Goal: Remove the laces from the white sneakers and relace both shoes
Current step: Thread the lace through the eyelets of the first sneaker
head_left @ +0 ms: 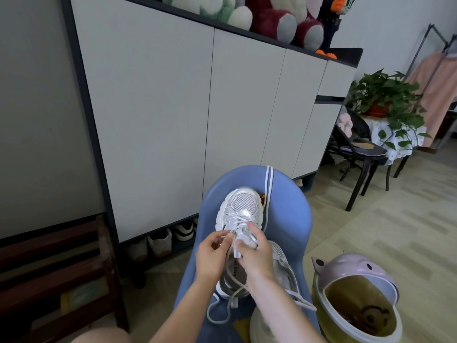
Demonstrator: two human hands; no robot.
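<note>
Head view, sneaker: a white sneaker [241, 214] lies toe-away on a blue chair [291, 219], with lace crossings showing over its lower eyelets only.
Left hand: the left hand [214, 253] pinches a strand of the lace [231, 276] at the shoe's left side.
Right hand: the right hand [254, 253] has its fingers curled round the tongue and upper, steadying the shoe.
Second shoe: another sneaker [282, 266] lies just beside, partly hidden by the right forearm; whether it is laced cannot be told.
Loose lace: a separate lace [268, 184] trails up the chair back.
Progress: probably midway; the upper eyelets here seem left to do, and likely the second shoe.
</note>
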